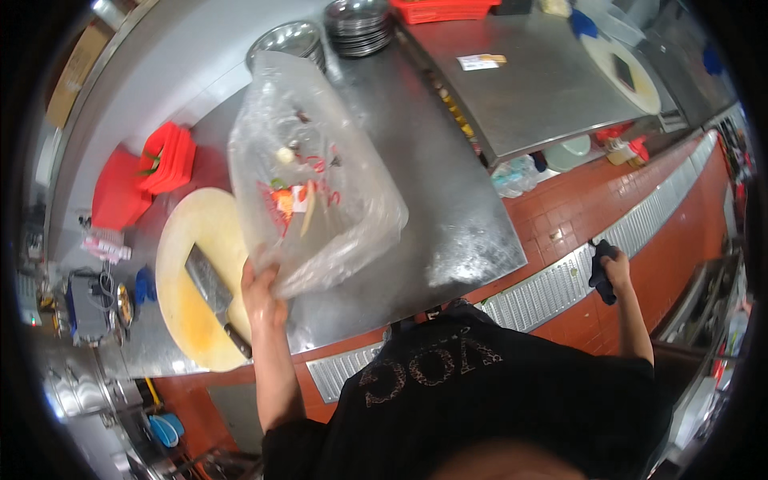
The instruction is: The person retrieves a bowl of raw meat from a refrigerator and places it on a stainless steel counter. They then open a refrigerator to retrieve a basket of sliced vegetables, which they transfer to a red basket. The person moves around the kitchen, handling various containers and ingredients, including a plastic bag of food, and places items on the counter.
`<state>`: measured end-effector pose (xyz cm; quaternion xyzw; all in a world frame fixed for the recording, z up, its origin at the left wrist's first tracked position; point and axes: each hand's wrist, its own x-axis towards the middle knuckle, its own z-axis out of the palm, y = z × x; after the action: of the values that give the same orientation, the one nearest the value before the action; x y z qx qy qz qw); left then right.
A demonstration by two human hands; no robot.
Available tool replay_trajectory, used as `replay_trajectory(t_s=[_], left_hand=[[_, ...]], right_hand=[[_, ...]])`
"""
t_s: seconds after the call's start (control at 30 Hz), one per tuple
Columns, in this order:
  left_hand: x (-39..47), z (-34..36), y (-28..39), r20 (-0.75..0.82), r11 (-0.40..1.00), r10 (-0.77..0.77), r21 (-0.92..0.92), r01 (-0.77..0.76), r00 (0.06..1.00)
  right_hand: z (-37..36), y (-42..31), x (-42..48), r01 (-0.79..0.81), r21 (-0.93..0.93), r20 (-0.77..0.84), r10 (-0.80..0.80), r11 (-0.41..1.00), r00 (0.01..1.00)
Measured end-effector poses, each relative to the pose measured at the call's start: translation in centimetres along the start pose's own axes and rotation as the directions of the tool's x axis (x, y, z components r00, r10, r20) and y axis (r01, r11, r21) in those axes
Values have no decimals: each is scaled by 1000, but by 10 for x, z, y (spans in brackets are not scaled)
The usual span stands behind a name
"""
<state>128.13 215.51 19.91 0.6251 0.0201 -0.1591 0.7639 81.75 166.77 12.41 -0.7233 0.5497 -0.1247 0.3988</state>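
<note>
A large clear plastic bag with red print hangs over the steel worktop, its lower left edge pinched in my left hand. Small vegetable scraps, orange, green and pale, show in or through the bag. Beside that hand lies a round, yellow-stained cutting board, and on it a cleaver with a dark handle. Out to the right, over the floor, my right hand is closed around a dark cloth.
Stacked metal bowls and red plastic baskets stand along the wall side. A second steel table holds another cutting board with a blade on it. Metal drain grating crosses the red tiled floor.
</note>
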Motion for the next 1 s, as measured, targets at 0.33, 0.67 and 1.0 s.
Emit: replay_trajectory(t_s=[0.33,0.67,1.0], left_hand=[[73,125,-47,170,935,329,81,-346,929],[-125,160,-83,519,467,509,503,-727,687],[-268,402,-227,859,581,393,45,-813,329]], right_hand=[[182,-162,-116,639,2,-1,-639,769,769],[53,14,-165,288,-346,377,-149,893,914],[-136,202,-193,-72,-286,43,88,955,995]])
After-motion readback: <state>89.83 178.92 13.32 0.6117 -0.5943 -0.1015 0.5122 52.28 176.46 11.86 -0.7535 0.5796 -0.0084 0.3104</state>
